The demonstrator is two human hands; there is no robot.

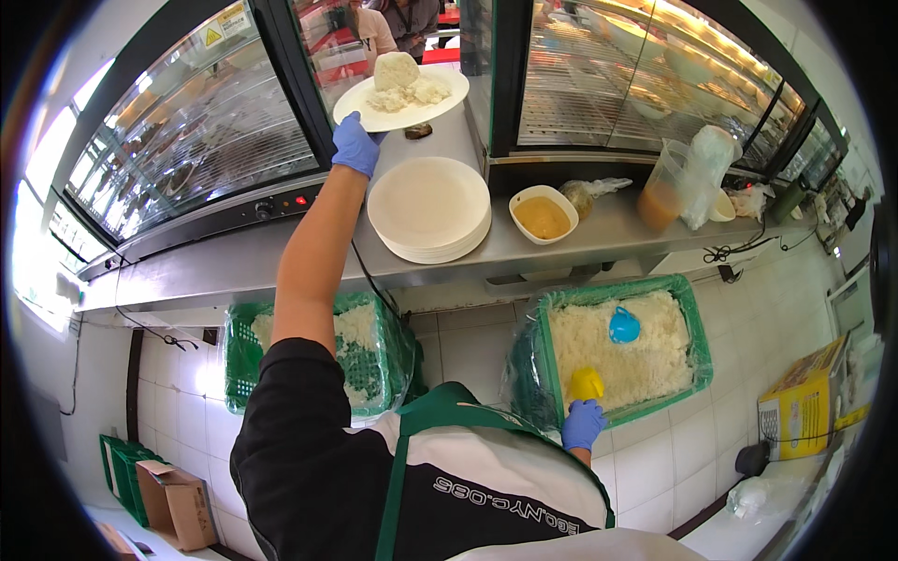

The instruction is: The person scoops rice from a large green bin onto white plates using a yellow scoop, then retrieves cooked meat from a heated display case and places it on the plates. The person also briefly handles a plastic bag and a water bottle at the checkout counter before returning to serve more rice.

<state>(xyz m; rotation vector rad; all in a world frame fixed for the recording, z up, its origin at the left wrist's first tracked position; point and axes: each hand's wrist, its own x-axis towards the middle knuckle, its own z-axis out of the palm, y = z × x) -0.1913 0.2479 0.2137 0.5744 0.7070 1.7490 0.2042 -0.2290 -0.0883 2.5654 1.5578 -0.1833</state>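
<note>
My left hand point(355, 145), in a blue glove, grips the near edge of a white plate point(354, 110) held out over the far end of the counter. A rounded mound of white rice point(398, 73) sits on it, with looser rice around the base. Low on the right, my gloved right hand point(584, 425) is closed around a yellow scoop point(586, 382) at the near edge of a plastic-lined green crate point(700, 351). Cooked rice point(645, 360) fills this crate, and a blue scoop point(624, 324) rests on top of it.
A stack of white plates point(428, 201) stands on the steel counter point(318, 271), beside a bowl of tan sauce point(543, 217) and a pitcher point(660, 192). Glass display cases point(196, 122) flank the serving gap; people point(412, 23) are beyond. Another green crate point(238, 360) holds less rice.
</note>
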